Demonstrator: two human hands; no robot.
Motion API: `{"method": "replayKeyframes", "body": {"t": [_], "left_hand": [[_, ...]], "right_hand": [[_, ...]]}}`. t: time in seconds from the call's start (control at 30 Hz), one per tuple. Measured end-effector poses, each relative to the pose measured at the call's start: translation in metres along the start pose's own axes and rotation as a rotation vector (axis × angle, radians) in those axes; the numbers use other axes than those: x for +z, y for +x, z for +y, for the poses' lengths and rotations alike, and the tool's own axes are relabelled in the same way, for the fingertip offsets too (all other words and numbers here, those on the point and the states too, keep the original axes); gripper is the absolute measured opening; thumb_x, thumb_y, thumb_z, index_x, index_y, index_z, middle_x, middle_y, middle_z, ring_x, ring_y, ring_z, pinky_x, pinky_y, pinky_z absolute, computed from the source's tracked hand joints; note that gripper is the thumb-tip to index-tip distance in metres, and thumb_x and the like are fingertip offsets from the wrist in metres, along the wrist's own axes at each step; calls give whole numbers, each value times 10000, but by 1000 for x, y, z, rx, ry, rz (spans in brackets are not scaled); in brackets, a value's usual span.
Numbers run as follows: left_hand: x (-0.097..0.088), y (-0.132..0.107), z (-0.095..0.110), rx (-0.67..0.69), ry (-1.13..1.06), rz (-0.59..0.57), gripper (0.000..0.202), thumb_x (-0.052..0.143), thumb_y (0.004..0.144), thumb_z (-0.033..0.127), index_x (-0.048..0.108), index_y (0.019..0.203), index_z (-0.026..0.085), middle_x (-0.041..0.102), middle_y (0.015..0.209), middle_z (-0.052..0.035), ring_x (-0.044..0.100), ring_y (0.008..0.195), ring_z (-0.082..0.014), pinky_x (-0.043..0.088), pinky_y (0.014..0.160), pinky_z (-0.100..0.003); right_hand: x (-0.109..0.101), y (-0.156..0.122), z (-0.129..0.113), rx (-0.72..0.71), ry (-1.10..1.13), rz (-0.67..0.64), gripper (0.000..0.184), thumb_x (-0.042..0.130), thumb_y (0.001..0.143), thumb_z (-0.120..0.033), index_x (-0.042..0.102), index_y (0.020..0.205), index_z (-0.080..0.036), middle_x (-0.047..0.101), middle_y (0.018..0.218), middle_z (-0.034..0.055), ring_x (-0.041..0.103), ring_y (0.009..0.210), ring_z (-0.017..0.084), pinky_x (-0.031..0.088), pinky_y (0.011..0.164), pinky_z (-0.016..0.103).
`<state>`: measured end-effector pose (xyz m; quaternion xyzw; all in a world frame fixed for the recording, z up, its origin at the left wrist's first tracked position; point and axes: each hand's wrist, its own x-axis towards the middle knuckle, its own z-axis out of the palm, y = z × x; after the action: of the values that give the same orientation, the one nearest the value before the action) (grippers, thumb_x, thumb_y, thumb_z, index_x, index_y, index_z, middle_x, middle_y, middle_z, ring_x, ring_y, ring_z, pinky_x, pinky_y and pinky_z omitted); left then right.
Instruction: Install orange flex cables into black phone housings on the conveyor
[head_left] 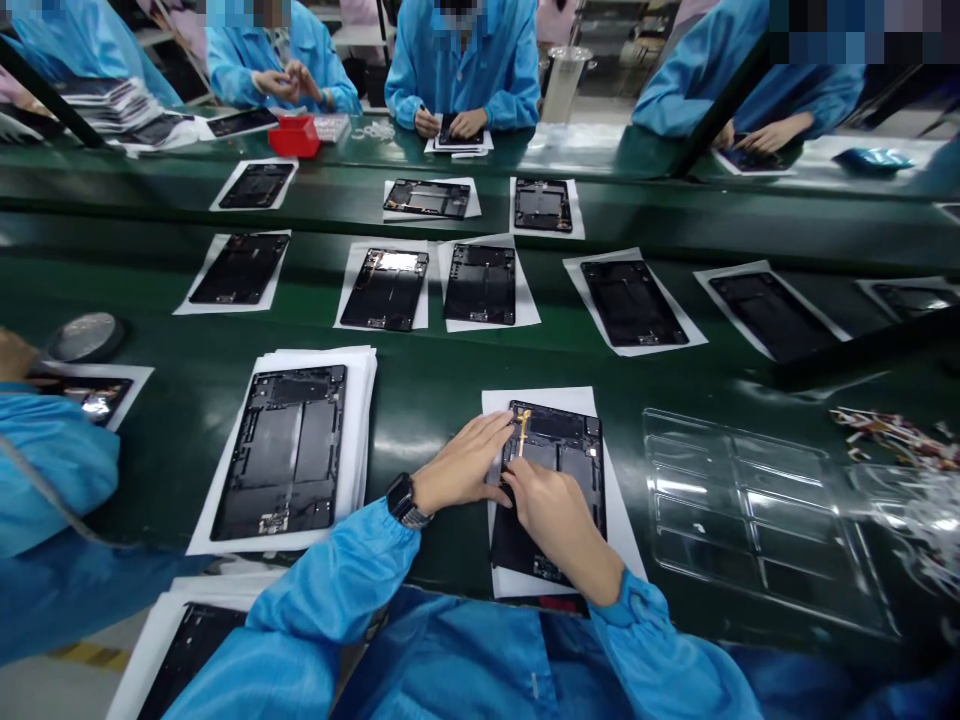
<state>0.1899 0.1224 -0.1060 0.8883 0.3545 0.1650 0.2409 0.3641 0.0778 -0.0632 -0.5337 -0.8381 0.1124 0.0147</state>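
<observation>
A black tablet back frame [562, 450] lies on a white sheet [622, 520] in front of me. A small gold flex cable [523, 428] stands on its upper left part. My left hand [463, 463] lies flat on the frame's left edge, fingers stretched toward the cable. My right hand [547, 505] rests on the frame with its fingertips pressed down just below the cable; what they pinch, if anything, is hidden. Both sleeves are blue, and a black watch [403, 498] is on my left wrist.
A second frame [285, 450] lies on a paper stack to the left. A clear plastic tray [750, 510] sits to the right, loose cables [892, 435] beyond it. Several more frames on sheets line the green belt [420, 390]. People in blue coats work opposite and at left.
</observation>
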Motion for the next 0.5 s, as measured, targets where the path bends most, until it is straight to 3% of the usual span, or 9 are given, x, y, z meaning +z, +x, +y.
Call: {"method": "replayKeyframes", "body": {"t": [0.13,0.23,0.3,0.37,0.43,0.5], "left_hand": [[-4,-3,5,-19,25,-24,1109,878,616,480,269,1477,137,284,1552,-215,243,1463,-312,236,1201,-467],[-13,5,14,-67,74,-63,979,836,682,491,329,1446,149,338,1529,-196,281,1443,-322,288,1165,-484],[-20,23,19,-128,141,-37,679,720,836,429,419,1380,158,427,1475,-160,345,1406,-299,334,1131,-459],[-25,51,21,-216,225,-2,409,593,934,330,502,1289,149,517,1376,-143,430,1330,-281,380,1082,-430],[-26,83,17,-286,289,-7,289,569,936,267,565,1191,129,585,1248,-148,516,1217,-288,429,1012,-424],[-25,109,10,-301,308,-62,186,597,905,230,623,1057,126,642,1090,-130,594,1071,-281,477,926,-399]], "right_hand": [[4,-2,1,25,109,47,177,468,948,-167,632,882,-165,722,788,69,687,671,199,359,551,275],[6,-13,18,152,453,227,197,487,957,-262,667,993,-190,745,901,65,707,788,207,480,703,288],[6,-20,31,292,791,406,222,545,927,-360,666,1018,-198,744,982,74,707,874,213,523,812,324],[7,-26,40,412,1102,513,299,616,864,-452,657,987,-182,745,953,91,708,858,225,556,804,350],[8,-34,48,484,1266,540,378,668,803,-506,648,968,-166,743,863,96,706,773,231,575,730,356],[12,-47,55,528,1288,551,424,695,765,-532,651,963,-160,739,831,97,699,741,231,577,703,352]]}}
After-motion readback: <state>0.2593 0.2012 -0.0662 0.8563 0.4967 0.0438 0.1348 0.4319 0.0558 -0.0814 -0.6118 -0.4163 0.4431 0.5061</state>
